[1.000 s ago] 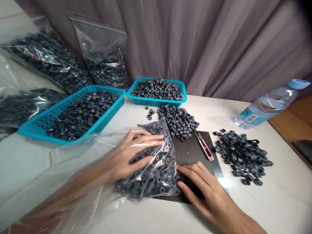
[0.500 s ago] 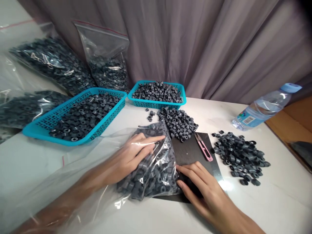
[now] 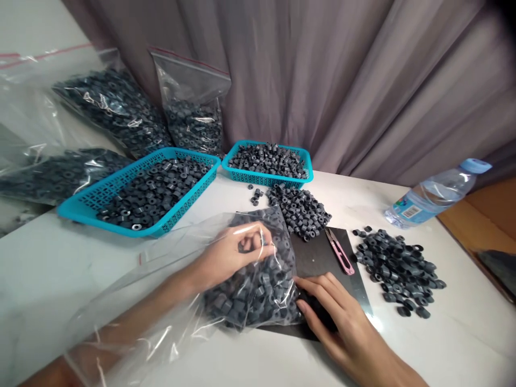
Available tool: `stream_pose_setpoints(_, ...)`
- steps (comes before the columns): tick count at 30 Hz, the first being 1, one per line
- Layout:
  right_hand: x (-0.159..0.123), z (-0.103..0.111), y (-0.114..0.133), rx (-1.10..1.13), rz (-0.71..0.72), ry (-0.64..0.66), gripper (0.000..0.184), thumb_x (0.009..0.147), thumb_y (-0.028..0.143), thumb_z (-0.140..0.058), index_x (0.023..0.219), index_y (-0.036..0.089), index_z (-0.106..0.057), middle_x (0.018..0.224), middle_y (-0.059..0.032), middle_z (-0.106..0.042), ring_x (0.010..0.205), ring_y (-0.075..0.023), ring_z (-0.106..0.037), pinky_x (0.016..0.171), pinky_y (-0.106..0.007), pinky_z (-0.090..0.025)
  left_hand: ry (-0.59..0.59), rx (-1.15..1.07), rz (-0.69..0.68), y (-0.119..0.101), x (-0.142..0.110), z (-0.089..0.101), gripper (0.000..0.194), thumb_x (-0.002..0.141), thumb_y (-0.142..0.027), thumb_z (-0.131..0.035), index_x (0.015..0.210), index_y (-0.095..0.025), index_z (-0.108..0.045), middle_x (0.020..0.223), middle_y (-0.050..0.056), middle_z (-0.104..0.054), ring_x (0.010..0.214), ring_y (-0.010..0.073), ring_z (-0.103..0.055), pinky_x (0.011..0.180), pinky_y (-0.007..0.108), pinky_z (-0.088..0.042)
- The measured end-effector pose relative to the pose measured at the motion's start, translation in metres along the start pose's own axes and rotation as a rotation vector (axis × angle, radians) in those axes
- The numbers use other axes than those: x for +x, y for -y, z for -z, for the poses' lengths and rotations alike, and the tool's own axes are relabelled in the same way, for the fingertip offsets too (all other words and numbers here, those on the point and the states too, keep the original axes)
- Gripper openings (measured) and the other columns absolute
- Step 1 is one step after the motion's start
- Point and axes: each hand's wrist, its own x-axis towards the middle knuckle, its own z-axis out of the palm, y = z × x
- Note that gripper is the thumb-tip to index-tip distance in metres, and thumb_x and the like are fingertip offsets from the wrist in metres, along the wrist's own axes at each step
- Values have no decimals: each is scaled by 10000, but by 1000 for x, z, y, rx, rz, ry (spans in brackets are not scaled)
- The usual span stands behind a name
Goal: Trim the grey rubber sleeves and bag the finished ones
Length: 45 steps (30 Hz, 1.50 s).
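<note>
My left hand (image 3: 242, 250) is inside a clear plastic bag (image 3: 253, 317), seen through its film. Its fingers are curled, with small grey plastic rings (image 3: 264, 282) around and below them; a bit of grey shows between thumb and fingers. My right hand (image 3: 342, 317) rests outside the bag at its right edge, thumb and forefinger tips against the film, apparently pinching it. The area under the right palm is dark and partly hidden. The bag lies on a dark mat (image 3: 318, 258), its mouth open around my left forearm.
Two blue baskets (image 3: 76, 207) of rings stand behind, with filled zip bags (image 3: 193, 121) at the left. One ring pile (image 3: 304, 212) lies near the back basket, another (image 3: 403, 269) at right. Pink thread snips (image 3: 341, 252) lie on the mat. A water bottle (image 3: 431, 196) stands at right.
My left hand's outstretched fingers have curled in among the rings inside the bag. My right hand keeps its place at the bag's edge. The view has shifted slightly.
</note>
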Motion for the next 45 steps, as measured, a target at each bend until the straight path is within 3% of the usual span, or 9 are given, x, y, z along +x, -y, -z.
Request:
stream_pose_setpoints(5,1,1,-1,14,0,1,409,1041,195,-477,1449,221,-460,1135,-98,-672,1000,-218,-646,864,-382,-607,56,57,-61,-6,-9,23,206,964,-425,-621,945,-223,-657,1092,26,-664,1024,191,-606,933,338,-495)
stream_pose_setpoints(8,2,1,-2,4,0,1,430,1042,198,-478,1469,223,-438,1156,-91,-669,1020,-217,-643,887,-387,-604,90,140,-109,-5,-13,31,173,978,-402,-606,985,-238,-662,1428,45,-583,1353,245,-495,1172,438,-380)
stream_pose_setpoints(10,2,1,-3,-8,6,0,412,1040,198,-477,1451,211,-451,1165,-96,-670,1030,-219,-643,888,-379,-604,146,171,-132,-3,-14,34,172,987,-404,-596,1011,-251,-672,1549,31,-511,1454,254,-409,1239,481,-293)
stream_pose_setpoints(15,-3,-4,-7,-17,33,-17,362,1034,206,-498,1395,182,-497,1172,-115,-674,1042,-228,-644,906,-374,-598,279,188,-138,-1,-16,39,215,994,-421,-592,1084,-275,-721,1489,26,-598,1423,233,-480,1239,443,-309)
stream_pose_setpoints(20,-9,-11,-9,24,5,-35,361,1036,224,-503,1396,198,-503,1181,-125,-669,1054,-235,-640,912,-391,-593,414,187,-113,-5,-19,46,186,966,-435,-641,1004,-293,-756,1336,-1,-707,1310,215,-587,1150,369,-416)
stream_pose_setpoints(28,-4,-3,-7,27,109,-42,323,999,200,-559,1321,181,-555,1094,-94,-709,972,-205,-687,885,-349,-614,448,102,-121,-10,-18,55,89,920,-362,-715,937,-288,-760,1266,-19,-745,1261,204,-633,1122,329,-452)
stream_pose_setpoints(34,-4,-7,-8,93,116,-49,268,1009,170,-542,1277,183,-554,1022,-84,-705,910,-195,-686,857,-341,-600,285,207,-141,-13,-21,49,165,936,-411,-678,905,-261,-741,1504,6,-555,1433,253,-464,1234,437,-348)
stream_pose_setpoints(41,-7,-7,-10,87,116,-2,227,1003,179,-567,1230,194,-565,996,-78,-700,875,-191,-674,771,-322,-588,555,230,-2,-11,-23,68,213,997,-433,-584,1151,-343,-700,1631,-53,-419,1583,235,-202,1262,464,-281)
stream_pose_setpoints(45,-5,-3,-8,71,142,0,208,997,181,-580,1205,183,-574,981,-78,-701,856,-192,-671,747,-318,-583,629,238,6,-10,-24,77,195,985,-432,-605,1117,-340,-716,1586,-57,-483,1569,240,-217,1236,443,-335)
